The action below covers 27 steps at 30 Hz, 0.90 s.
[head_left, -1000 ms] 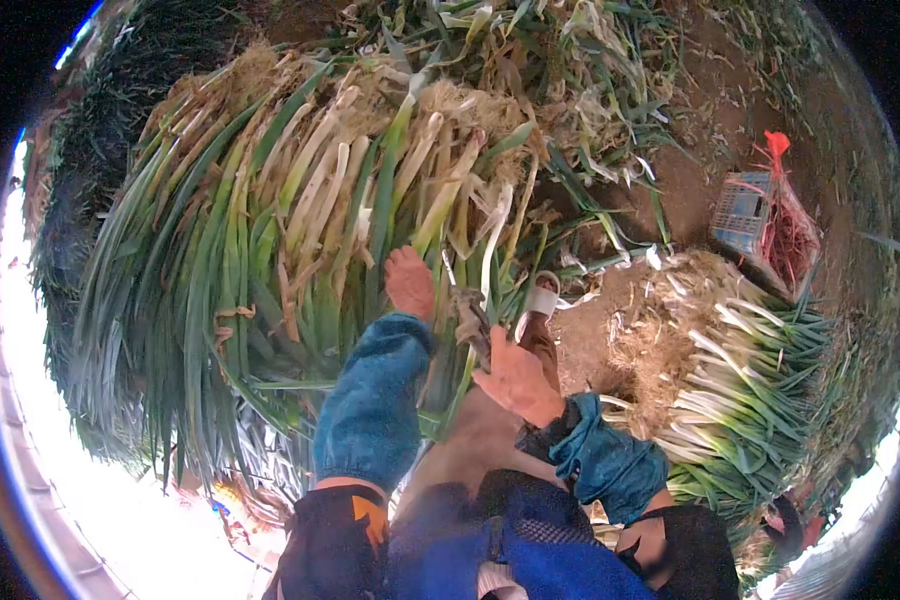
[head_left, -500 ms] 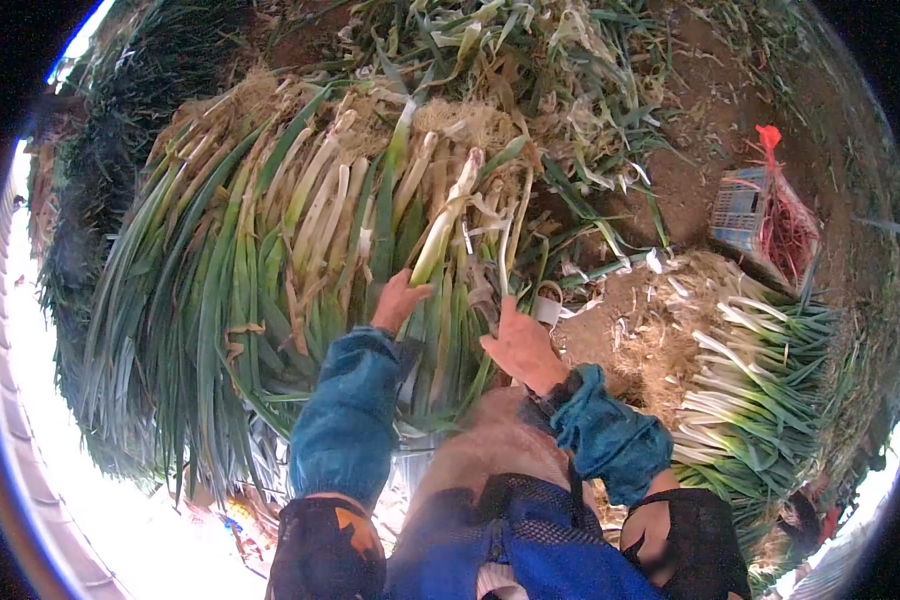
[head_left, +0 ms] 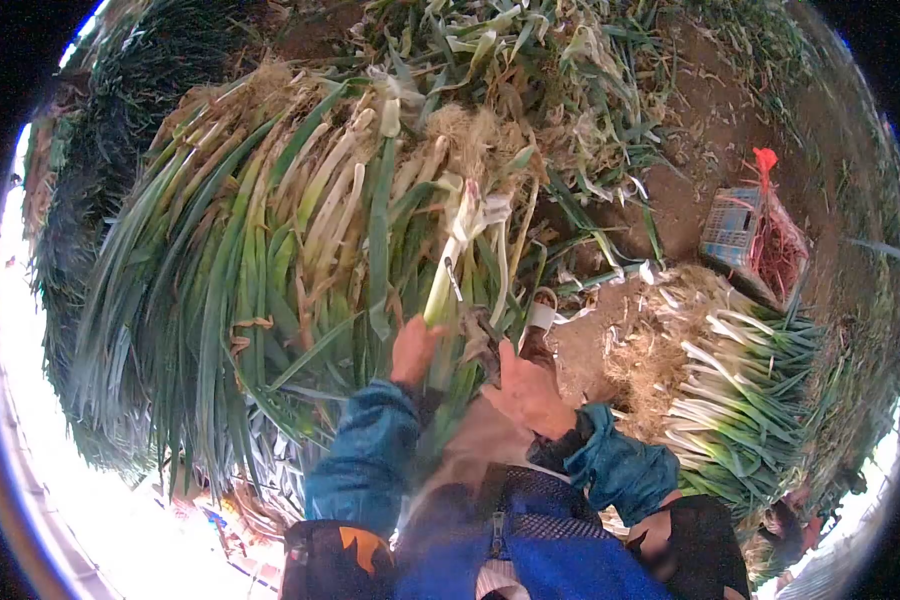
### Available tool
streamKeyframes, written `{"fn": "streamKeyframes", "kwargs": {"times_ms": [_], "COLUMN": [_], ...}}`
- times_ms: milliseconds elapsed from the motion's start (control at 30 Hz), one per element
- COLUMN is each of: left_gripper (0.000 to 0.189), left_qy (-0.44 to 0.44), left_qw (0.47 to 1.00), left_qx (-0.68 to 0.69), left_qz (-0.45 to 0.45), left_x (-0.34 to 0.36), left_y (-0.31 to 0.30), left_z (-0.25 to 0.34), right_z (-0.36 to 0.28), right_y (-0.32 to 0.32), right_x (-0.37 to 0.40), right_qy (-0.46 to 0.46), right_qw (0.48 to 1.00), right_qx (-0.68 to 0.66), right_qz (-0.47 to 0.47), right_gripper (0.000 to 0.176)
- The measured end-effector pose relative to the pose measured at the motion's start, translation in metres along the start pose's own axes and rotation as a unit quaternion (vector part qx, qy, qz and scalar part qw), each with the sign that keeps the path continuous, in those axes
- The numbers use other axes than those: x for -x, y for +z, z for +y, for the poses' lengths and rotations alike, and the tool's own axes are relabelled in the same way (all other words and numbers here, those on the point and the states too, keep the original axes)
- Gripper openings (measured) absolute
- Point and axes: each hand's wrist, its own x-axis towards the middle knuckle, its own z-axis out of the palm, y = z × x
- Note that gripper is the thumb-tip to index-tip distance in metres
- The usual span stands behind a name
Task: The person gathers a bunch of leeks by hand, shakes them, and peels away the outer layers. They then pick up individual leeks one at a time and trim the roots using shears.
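Observation:
My left hand point(head_left: 415, 350) is wrapped round a thick leek point(head_left: 439, 290), whose white root end points up and away from me. Loose pale outer skin hangs by its upper part. My right hand point(head_left: 533, 393) is closed round a dark tool point(head_left: 481, 345) with a thin metal tip, which lies close against the stalk. Its index finger points upward, and the grip is partly hidden. Beneath and left of both hands spreads a big pile of untrimmed leeks point(head_left: 210, 270), roots at the far side.
Peeled leeks point(head_left: 730, 410) lie in a row at right, beside pale root scraps point(head_left: 645, 345). Behind them stands a blue and white crate point(head_left: 730, 230) with a red net bag point(head_left: 778, 255). Leaf waste point(head_left: 570, 100) covers the ground at the far side.
The held leek and my left hand have moved slightly down and right. The tool's metal tip now lies against the stalk, further left. My right hand has shifted slightly down.

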Motion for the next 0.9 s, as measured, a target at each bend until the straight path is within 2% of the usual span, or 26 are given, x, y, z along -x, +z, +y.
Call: {"fn": "streamKeyframes", "kwargs": {"times_ms": [33, 133, 233, 367, 400, 500, 600, 700, 800, 900], "left_gripper": [0.038, 0.039, 0.039, 0.039, 0.04, 0.04, 0.04, 0.04, 0.038, 0.039], "left_qy": [-0.019, -0.075, -0.094, -0.101, -0.102, -0.093, -0.094, -0.082, -0.07, -0.071], "left_qw": [1.0, 0.997, 0.995, 0.994, 0.993, 0.994, 0.993, 0.991, 0.989, 0.988], "left_qx": [-0.006, -0.001, 0.017, 0.036, 0.046, 0.052, 0.062, 0.099, 0.122, 0.127], "left_qz": [-0.001, -0.01, -0.026, -0.031, -0.032, -0.031, -0.036, -0.026, -0.037, -0.047], "left_x": [0.008, 0.024, 0.027, 0.026, 0.026, 0.027, 0.029, 0.032, 0.035, 0.035], "left_y": [-0.002, -0.007, -0.011, -0.006, -0.006, -0.007, -0.012, -0.015, -0.02, -0.024], "left_z": [0.002, 0.008, 0.011, -0.001, -0.003, -0.009, -0.004, -0.003, -0.004, -0.008], "right_z": [0.002, 0.021, 0.019, 0.003, 0.003, 0.015, 0.029, 0.017, -0.015, -0.029], "right_y": [0.001, 0.014, 0.009, 0.016, 0.018, 0.023, 0.014, 0.006, 0.007, 0.009], "right_x": [-0.007, -0.047, -0.039, 0.015, 0.018, -0.016, -0.072, -0.079, -0.026, -0.002], "right_qy": [0.004, -0.002, -0.007, 0.004, -0.023, -0.03, 0.0, 0.021, 0.028, 0.037], "right_qw": [1.0, 0.996, 0.997, 1.0, 1.0, 0.995, 0.998, 0.995, 0.998, 0.999], "right_qx": [0.01, 0.019, -0.016, -0.001, 0.018, 0.044, 0.027, 0.063, 0.038, 0.009], "right_qz": [-0.008, 0.085, 0.081, -0.012, 0.009, 0.083, 0.051, 0.077, 0.049, -0.024], "right_gripper": [0.049, 0.046, 0.045, 0.051, 0.052, 0.054, 0.059, 0.051, 0.048, 0.047]}}
